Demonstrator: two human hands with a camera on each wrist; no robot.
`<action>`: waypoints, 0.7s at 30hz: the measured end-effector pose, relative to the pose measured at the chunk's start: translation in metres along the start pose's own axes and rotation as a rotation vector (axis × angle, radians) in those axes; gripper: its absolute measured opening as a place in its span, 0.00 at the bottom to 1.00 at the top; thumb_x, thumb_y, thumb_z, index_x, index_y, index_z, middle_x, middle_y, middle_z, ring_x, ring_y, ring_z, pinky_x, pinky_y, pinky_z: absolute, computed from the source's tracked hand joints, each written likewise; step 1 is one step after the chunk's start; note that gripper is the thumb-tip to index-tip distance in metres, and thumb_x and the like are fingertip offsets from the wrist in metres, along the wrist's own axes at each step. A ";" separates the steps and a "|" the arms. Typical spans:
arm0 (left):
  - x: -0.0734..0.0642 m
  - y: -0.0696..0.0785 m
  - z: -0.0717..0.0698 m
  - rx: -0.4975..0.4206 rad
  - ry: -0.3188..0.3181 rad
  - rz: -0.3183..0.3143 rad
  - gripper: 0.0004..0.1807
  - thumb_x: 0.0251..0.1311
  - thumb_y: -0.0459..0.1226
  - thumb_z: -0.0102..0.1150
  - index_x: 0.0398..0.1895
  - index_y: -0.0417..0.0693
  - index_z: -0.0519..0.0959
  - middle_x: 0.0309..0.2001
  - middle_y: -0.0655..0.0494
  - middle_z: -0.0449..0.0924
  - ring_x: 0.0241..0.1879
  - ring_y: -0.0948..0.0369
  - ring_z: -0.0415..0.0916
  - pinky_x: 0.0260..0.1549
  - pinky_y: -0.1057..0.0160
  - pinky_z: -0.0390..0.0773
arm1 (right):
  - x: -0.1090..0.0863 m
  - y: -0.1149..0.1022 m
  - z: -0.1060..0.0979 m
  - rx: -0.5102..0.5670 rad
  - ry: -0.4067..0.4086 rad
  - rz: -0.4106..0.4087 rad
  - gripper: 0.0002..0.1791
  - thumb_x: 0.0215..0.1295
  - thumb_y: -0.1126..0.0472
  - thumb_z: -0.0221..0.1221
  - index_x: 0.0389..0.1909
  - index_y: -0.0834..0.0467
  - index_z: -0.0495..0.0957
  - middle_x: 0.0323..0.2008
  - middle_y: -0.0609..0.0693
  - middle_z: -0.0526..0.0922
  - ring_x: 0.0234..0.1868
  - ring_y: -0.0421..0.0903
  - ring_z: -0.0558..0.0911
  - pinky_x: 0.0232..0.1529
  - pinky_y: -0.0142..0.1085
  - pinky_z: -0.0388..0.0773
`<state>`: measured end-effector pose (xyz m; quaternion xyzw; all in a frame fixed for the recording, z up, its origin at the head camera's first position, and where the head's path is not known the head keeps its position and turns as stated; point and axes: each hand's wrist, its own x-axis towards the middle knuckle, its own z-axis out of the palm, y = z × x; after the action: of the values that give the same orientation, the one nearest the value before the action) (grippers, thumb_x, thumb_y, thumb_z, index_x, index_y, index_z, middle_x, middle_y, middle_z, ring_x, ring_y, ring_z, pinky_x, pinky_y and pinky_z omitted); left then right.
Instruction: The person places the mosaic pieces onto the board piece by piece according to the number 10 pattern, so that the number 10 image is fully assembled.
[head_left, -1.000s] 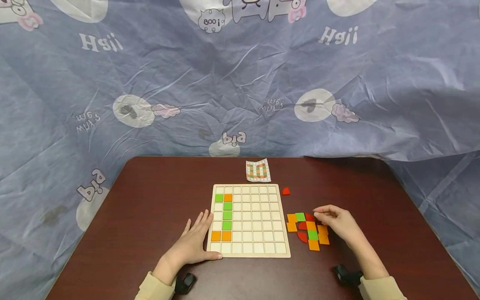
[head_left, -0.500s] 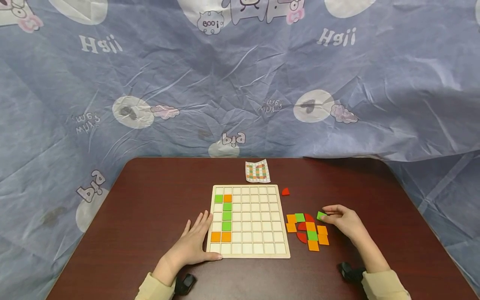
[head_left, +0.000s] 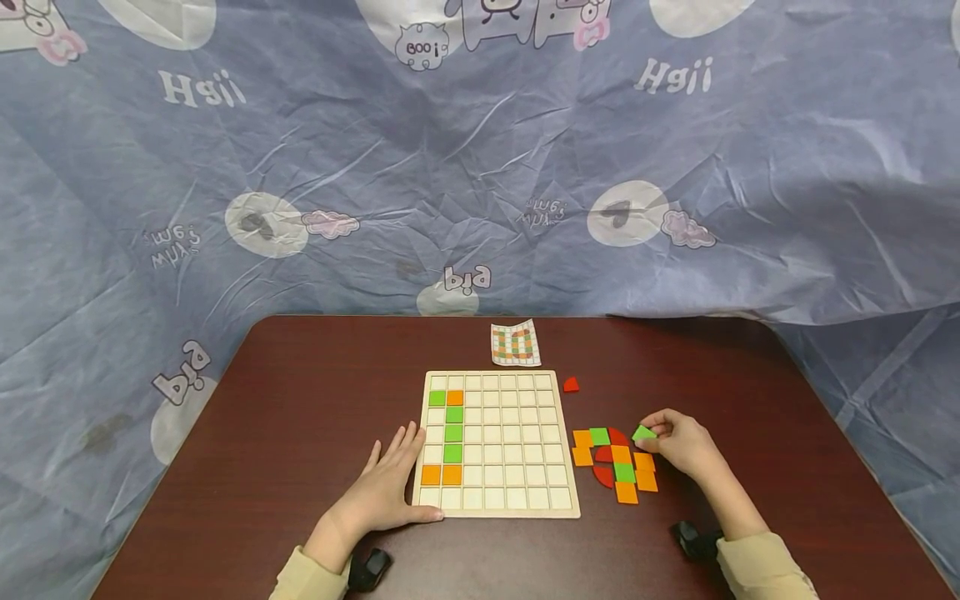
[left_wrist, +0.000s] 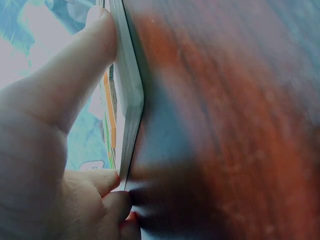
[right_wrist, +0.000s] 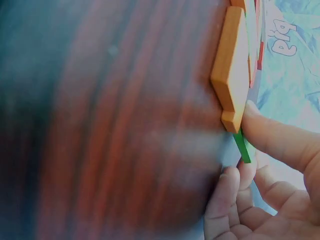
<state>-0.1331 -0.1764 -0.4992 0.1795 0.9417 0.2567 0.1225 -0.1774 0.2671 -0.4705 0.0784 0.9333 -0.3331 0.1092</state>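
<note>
A pale wooden grid board [head_left: 517,450] lies on the table with several green and orange square tiles set in its two left columns. Along its left edge rest the fingers of my left hand [head_left: 381,487], spread, with the thumb at the near left corner; the left wrist view shows the thumb [left_wrist: 95,45] against the board's side. My right hand [head_left: 682,442] pinches a green tile [head_left: 642,433] between thumb and fingers, right of the board, beside a cluster of loose tiles. That green tile [right_wrist: 243,147] also shows in the right wrist view, behind orange tiles [right_wrist: 230,60].
Right of the board lie loose orange tiles [head_left: 626,493], green squares [head_left: 624,472] and red curved pieces [head_left: 603,476]. One red quarter-round piece [head_left: 572,385] sits apart near the board's upper right corner. A printed pattern card [head_left: 515,343] lies behind the board.
My right hand has picked up a green tile from the right of the cluster and now holds it turned to another angle. The left hand has stayed at the board.
</note>
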 end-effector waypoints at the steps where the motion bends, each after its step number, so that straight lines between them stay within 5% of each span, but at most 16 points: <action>1: 0.000 0.000 0.000 -0.001 0.002 0.001 0.67 0.42 0.63 0.73 0.78 0.40 0.49 0.79 0.41 0.43 0.79 0.46 0.41 0.72 0.34 0.42 | 0.000 -0.001 0.000 0.003 -0.006 0.005 0.18 0.60 0.61 0.66 0.46 0.67 0.77 0.38 0.59 0.80 0.37 0.51 0.77 0.35 0.38 0.74; 10: 0.000 -0.001 0.001 0.001 -0.001 0.003 0.67 0.42 0.63 0.73 0.78 0.40 0.49 0.79 0.41 0.43 0.79 0.45 0.41 0.72 0.34 0.42 | -0.006 -0.017 0.003 0.033 -0.004 -0.057 0.15 0.58 0.59 0.68 0.40 0.64 0.79 0.35 0.54 0.82 0.35 0.47 0.79 0.33 0.35 0.75; 21: 0.001 -0.001 0.001 -0.004 -0.013 -0.003 0.66 0.43 0.63 0.72 0.79 0.41 0.47 0.79 0.42 0.41 0.79 0.46 0.39 0.72 0.34 0.41 | -0.018 -0.071 0.030 0.177 -0.070 -0.162 0.16 0.55 0.60 0.71 0.40 0.63 0.79 0.35 0.53 0.80 0.33 0.45 0.77 0.32 0.33 0.76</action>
<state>-0.1339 -0.1769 -0.5008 0.1796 0.9407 0.2573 0.1293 -0.1714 0.1924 -0.4454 0.0004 0.8991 -0.4245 0.1069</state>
